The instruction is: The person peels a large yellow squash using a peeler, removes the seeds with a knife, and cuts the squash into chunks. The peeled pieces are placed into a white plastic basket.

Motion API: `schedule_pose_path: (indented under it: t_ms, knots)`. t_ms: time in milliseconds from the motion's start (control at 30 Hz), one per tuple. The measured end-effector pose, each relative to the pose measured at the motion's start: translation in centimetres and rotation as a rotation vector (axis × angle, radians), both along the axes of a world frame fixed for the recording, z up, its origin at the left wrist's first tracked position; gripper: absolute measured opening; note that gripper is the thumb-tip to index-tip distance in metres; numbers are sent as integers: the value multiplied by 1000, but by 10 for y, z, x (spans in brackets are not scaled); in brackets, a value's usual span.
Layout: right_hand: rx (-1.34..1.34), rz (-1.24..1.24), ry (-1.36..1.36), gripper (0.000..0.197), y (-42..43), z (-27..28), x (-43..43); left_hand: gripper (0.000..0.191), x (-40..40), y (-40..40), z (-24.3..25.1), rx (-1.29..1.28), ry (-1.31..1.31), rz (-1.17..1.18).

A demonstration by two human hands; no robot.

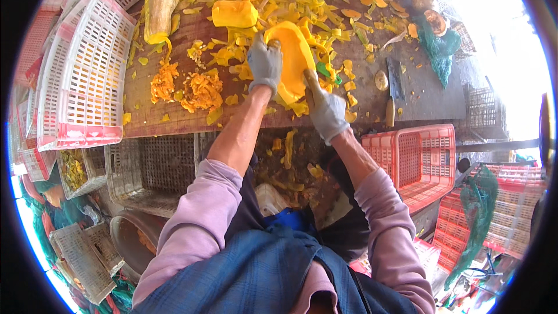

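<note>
A peeled, hollowed length of orange squash [296, 63] is held over the table between both hands, its scooped inner side facing up. My left hand [265, 63], in a grey work glove, grips its upper left side with the thumb over the rim. On the lower right edge is my right hand [324, 107], also gloved, its fingers partly hidden. Just beyond lies a peeled squash block [235, 14] among strips of peel. A green-handled tool [328, 72], probably a peeler, rests partly covered by peelings right of the held piece. Two heaps of seedy pulp [202, 90] sit to the left.
A long, partly peeled squash [163, 6] lies at the table's left. On the right are a cleaver [394, 83] with a wooden handle and a green net bag [433, 48]. Plastic crates [85, 69] stack at left; a red crate [414, 165] stands below the table's right edge.
</note>
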State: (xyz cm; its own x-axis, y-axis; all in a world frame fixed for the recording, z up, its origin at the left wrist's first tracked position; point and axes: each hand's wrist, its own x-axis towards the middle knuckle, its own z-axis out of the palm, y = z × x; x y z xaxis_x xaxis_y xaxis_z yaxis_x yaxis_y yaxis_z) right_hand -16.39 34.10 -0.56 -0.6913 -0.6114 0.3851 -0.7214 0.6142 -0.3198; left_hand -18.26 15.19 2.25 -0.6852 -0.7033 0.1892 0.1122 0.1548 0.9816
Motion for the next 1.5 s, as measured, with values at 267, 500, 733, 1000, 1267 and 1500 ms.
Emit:
schedule_pose_path:
  t_ms: [267, 500, 733, 1000, 1267, 1500]
  knots:
    - [149, -39, 4, 61, 14, -20, 13, 16, -4, -8, -15, 697, 14, -34]
    - [249, -212, -228, 56, 35, 22, 21, 10, 0, -52, -1, 182, 110, 215]
    - [-66, 165, -6, 44, -51, 43, 16, 16, 18, -51, 32, 180, 297, 180]
    - [-24, 10, -254, 45, -29, 33, 22, 18, 24, -69, 34, 262, 229, 206]
    - [135, 77, -207, 56, -101, 41, 7, 20, 21, -64, 37, 214, 281, 167]
    - [-69, 79, -153, 48, -80, 58, 18, 16, 22, -64, 37, 257, 135, 187]
